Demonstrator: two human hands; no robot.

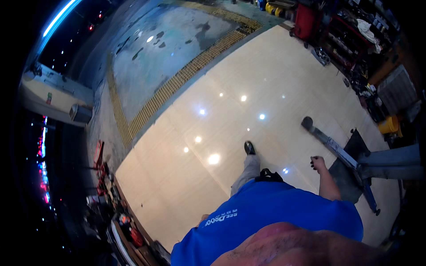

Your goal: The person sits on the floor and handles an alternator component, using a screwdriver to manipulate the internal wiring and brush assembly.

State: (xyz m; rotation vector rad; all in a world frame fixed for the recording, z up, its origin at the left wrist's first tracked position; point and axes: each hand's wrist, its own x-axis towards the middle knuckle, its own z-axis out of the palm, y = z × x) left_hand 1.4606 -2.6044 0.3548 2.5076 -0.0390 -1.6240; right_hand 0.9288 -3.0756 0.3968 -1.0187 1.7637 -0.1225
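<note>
My right hand (317,163) hangs out to my right above the pale floor, its fingers curled in. They look dark at the tips, and whatever they may hold is too small to make out. Nearest to it is the metal swing arm (333,146) of a vehicle lift, with a round dark pad (306,122) at its far end; the hand is apart from it. Of my left side only a sliver of skin shows beside the blue shirt (266,213); the left hand itself is hidden. One dark shoe (250,147) is stepping forward on the floor.
A grey lift post (390,162) stands at right. Beyond it are a yellow bucket (388,125), cluttered shelves and a red tool cabinet (306,22). A yellow grating (177,79) crosses the floor ahead. Red tools (100,155) and parts line the left edge.
</note>
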